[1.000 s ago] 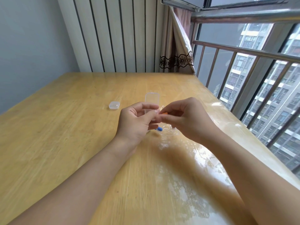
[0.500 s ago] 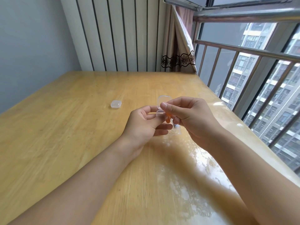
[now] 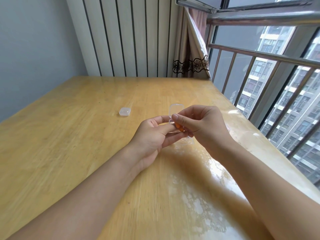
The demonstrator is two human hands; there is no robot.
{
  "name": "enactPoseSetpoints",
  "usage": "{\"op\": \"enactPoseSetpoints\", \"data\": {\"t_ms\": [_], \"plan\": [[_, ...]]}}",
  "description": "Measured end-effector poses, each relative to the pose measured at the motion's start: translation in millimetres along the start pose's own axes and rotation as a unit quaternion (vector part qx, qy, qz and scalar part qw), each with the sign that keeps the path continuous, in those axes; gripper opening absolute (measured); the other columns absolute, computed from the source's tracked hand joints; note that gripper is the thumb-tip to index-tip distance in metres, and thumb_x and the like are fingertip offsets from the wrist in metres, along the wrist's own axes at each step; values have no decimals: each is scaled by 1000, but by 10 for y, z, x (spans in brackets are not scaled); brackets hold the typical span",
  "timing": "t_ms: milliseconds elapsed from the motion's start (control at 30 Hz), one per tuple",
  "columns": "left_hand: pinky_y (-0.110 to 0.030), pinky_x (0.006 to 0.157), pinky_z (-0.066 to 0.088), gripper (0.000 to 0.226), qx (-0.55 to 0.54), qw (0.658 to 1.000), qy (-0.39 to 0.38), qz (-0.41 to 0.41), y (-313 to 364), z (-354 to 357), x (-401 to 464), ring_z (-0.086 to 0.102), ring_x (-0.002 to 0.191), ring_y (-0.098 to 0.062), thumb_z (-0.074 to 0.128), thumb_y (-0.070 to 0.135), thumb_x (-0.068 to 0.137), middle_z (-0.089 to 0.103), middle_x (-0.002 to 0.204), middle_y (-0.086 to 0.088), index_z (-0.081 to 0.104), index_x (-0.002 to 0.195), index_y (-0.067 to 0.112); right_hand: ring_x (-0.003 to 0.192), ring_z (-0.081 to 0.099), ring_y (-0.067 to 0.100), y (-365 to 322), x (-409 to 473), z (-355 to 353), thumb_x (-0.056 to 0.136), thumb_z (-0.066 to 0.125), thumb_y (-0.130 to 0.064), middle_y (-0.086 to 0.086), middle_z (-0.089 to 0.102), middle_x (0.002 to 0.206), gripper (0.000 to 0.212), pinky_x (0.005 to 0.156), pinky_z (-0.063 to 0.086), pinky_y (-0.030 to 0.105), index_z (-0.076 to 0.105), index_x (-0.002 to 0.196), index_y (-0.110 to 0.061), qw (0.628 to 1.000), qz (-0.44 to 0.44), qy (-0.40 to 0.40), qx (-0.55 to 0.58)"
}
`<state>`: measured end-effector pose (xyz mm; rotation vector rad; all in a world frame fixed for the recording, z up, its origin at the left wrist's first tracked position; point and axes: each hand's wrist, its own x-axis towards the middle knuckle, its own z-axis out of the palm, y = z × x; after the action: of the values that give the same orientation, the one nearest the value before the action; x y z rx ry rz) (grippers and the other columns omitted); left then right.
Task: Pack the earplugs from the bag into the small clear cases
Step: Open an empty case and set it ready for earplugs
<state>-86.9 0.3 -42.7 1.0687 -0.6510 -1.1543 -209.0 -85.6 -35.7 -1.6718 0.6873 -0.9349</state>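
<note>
My left hand [image 3: 152, 135] holds a small clear case [image 3: 175, 110] above the wooden table [image 3: 69, 144], its lid standing open and upright. My right hand [image 3: 202, 126] pinches an orange earplug [image 3: 180, 128] at the case's mouth, thumb on top. A crumpled clear bag [image 3: 186, 142] lies on the table just under the hands, mostly hidden by them. A second small clear case [image 3: 125, 111], closed, rests on the table to the left of the hands.
The table's right edge runs along a window with a metal railing [image 3: 259, 56]. A curtain [image 3: 190, 54] hangs at the far right corner. A striped wall panel [image 3: 129, 37] stands behind the table.
Both hands rose from the bag with the open case and the orange earplug. The earplug now sits at the case's opening. The blue earplug seen earlier is out of sight.
</note>
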Motion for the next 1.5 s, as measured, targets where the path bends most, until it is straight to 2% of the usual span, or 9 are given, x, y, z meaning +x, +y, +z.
{"op": "enactPoseSetpoints", "data": {"t_ms": [167,333,433,600,767,933,1067,1367,1500], "plan": [[-26,77,62,24,-18,1000,-17,-16,37,-41,9,76,90,-30,47,-9,90,76,93,-18,65,107,-11,41,51,2,35,8,-7,81,82,-8,-5,63,49,18,45,40,13,74,79,8,1000,-22,-1,-10],[-26,83,61,27,-9,999,-28,-13,1,-56,19,75,97,-27,55,-8,93,74,108,-19,64,118,-10,46,49,6,93,20,1,81,84,-16,12,60,55,12,46,41,17,78,75,-7,995,-49,6,-84],[-24,86,59,30,2,1000,-24,-14,-11,-93,45,75,101,-28,59,-5,94,74,110,-20,61,124,-8,46,52,4,85,39,-29,89,76,-19,3,66,56,15,50,43,21,79,80,-8,993,-47,-3,-105],[-22,82,60,28,9,1000,-15,-15,19,-157,74,75,102,-26,58,-6,95,75,111,-20,63,123,-5,61,61,5,-40,59,-207,89,74,-6,5,69,74,17,62,50,21,77,106,-8,983,6,-139,-123],[-20,73,60,25,24,999,-15,-30,31,-157,67,75,97,-26,61,-5,94,72,115,-23,66,119,-3,60,60,10,-10,73,-212,85,77,-4,3,68,68,16,60,49,27,75,101,-6,983,4,-143,-118],[-21,78,60,24,21,999,-31,-35,70,-138,45,76,97,-25,58,-4,94,77,102,-15,68,116,-5,59,66,10,23,81,-173,78,84,-5,1,73,72,11,58,52,23,80,87,-11,969,-135,-40,-201],[-24,79,62,28,0,999,-23,-40,69,-133,53,77,89,-28,53,1,99,75,96,-18,61,121,-15,66,67,12,59,76,-151,78,84,-7,-2,72,80,15,63,55,26,83,89,-17,933,-218,-47,-282],[-20,71,60,26,36,999,2,-3,26,-138,68,76,84,-21,58,9,99,76,93,-12,64,120,-7,77,68,10,66,98,-175,82,82,-14,-3,69,91,8,67,57,26,83,88,-19,954,-153,-75,-246],[-20,68,60,21,51,999,4,11,12,-105,66,74,72,-15,58,9,100,75,85,-8,66,115,-2,71,66,9,46,103,-170,75,86,-8,0,70,87,21,56,54,32,71,90,-9,987,-67,-50,-139]]}}
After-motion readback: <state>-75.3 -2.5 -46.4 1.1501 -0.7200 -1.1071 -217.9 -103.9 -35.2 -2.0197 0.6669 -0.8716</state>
